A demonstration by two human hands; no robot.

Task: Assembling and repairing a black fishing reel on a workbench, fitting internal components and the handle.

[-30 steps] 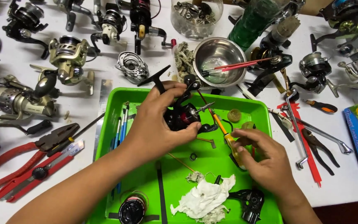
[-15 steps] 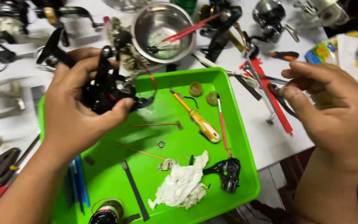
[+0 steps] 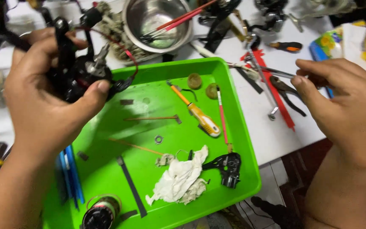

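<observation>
Up close: reel body in the left hand, thin tool in the right

Overhead, left hand [image 3: 43, 97] raised over the upper left corner of the green tray [image 3: 234, 127], grip closed firmly round a black fishing reel body [image 3: 77, 74], thumb pressed against its lower side, fingers wrapped behind. Reel body held clear of the tray, tilted, with a red strip curling off its right side. Right hand [image 3: 344, 106] out beyond the tray's right edge, above the white bench [image 3: 272, 140], grip pinched shut, thumb and forefinger tips close together on a thin metal tool [image 3: 272, 71] pointing left; cannot tell exactly what kind.

Inside the tray: yellow-handled screwdriver [image 3: 200, 116] lying diagonally near the middle, thin red brush [image 3: 222, 118] just beside it to the right, two small round brownish pads [image 3: 195, 80] near the top rim, small washer [image 3: 158, 139] in the centre, crumpled white rag [image 3: 181, 178] lower down, black reel part [image 3: 227, 165] touching the rag's right side, blue pens [image 3: 70, 174] along the left edge, spool [image 3: 100, 214] at the bottom left.

Behind the tray, steel bowl [image 3: 157, 21] with red-handled tools leaning in it. Pliers [image 3: 289, 91] on the bench near the right hand.
</observation>
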